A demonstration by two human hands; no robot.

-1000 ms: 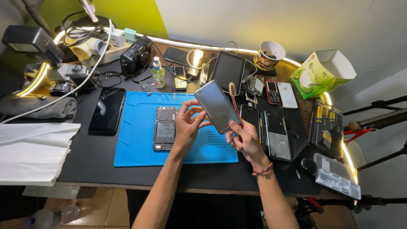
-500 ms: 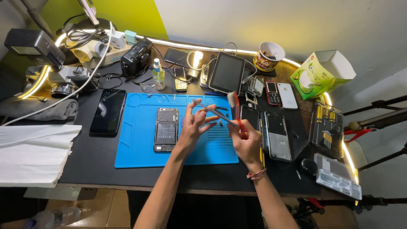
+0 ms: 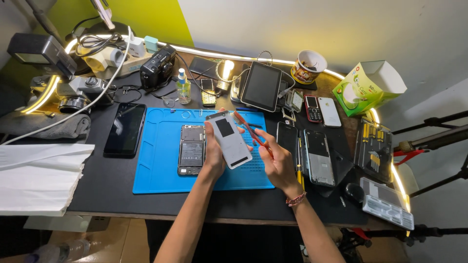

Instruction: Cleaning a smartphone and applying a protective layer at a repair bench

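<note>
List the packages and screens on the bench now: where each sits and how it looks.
Green carton: far right, open top, green and white.
Paper cup: back centre-right, round, printed.
Tablet: propped at back centre, dark screen.
Black phone: left of blue mat, screen dark.
White phone: right of tablet, face down.

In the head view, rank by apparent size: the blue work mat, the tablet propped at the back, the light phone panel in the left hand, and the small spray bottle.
1. blue work mat
2. tablet
3. light phone panel, close to the tablet and held nearer the camera, so that order is unsure
4. small spray bottle
</note>
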